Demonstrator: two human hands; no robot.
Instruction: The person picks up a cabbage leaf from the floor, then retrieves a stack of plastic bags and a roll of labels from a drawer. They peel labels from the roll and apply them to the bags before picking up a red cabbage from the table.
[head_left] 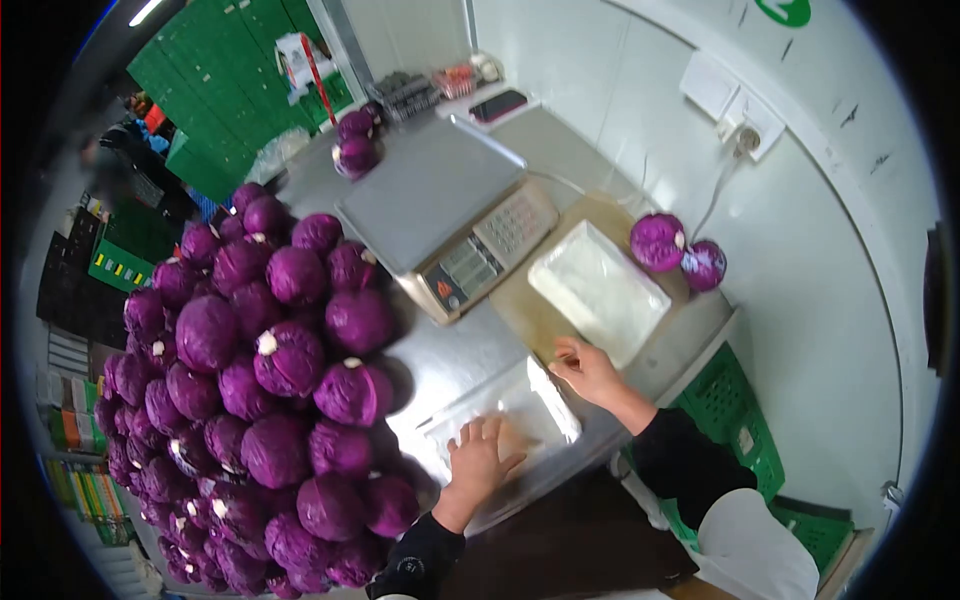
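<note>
My left hand lies with its fingers spread on a clear plastic bag or film at the front of the metal table. Just above and to the right, my right hand has thumb and fingertips drawn together, close to the white edge of that plastic. Whether anything thin is pinched there is too small to see. Beyond the right hand sits a stack of clear plastic bags in a white tray, resting on a piece of brown cardboard.
A large pile of red cabbages fills the table's left side. Behind it stands a digital scale. Two cabbages rest by the wall at right, and a phone lies at the back. Green crates stand below right.
</note>
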